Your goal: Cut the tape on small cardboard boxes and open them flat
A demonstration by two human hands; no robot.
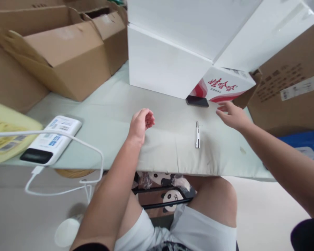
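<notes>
My left hand (140, 126) hovers over the cloth-covered table, left of its middle. Its fingers are loosely cupped, with nothing visible in them. To the right, my right hand (233, 115) is held above the cloth with thumb and fingers apart, and it is empty. Between the hands lies a slim white and black utility knife (197, 136), nearer to my right hand. A dark phone (197, 101) lies flat just left of my right fingertips, against a white box with red lettering (222, 83).
Large white boxes (164, 62) are stacked at the back. Open cardboard boxes (81, 66) stand at the left, another carton (290, 80) at the right. A white power bank (52, 139) with a cable (86, 141) lies near a yellow package (7, 136). A blue object (303, 141) sits far right.
</notes>
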